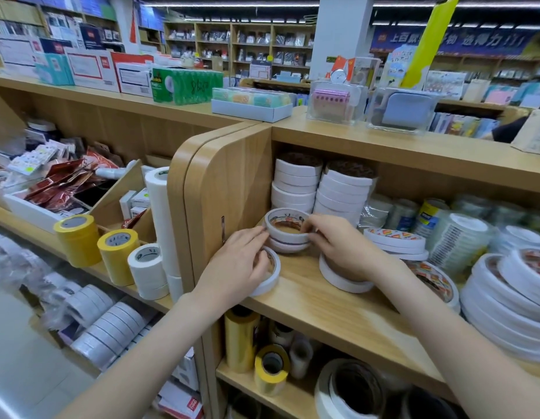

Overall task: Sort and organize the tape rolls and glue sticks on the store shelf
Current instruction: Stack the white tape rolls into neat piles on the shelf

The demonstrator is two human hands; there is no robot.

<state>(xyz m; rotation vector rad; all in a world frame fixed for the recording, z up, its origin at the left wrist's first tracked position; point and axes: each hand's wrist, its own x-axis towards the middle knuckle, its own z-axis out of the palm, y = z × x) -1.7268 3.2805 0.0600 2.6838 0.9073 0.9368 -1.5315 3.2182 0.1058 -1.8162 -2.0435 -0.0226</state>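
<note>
A short stack of white tape rolls sits near the left end of the wooden shelf. My right hand grips the top roll of that stack from the right, and fingertips of my left hand touch its left rim. Under my left palm a single white roll leans on edge against the shelf side. Beneath my right wrist lies another flat white roll. Two tall stacks of white rolls stand at the back. No glue sticks can be made out.
Piles of flat white rolls and clear wrapped rolls crowd the shelf's right. Yellow and white masking rolls stand on the left unit. Gold and large rolls fill the shelf below. The curved wooden side panel bounds the left.
</note>
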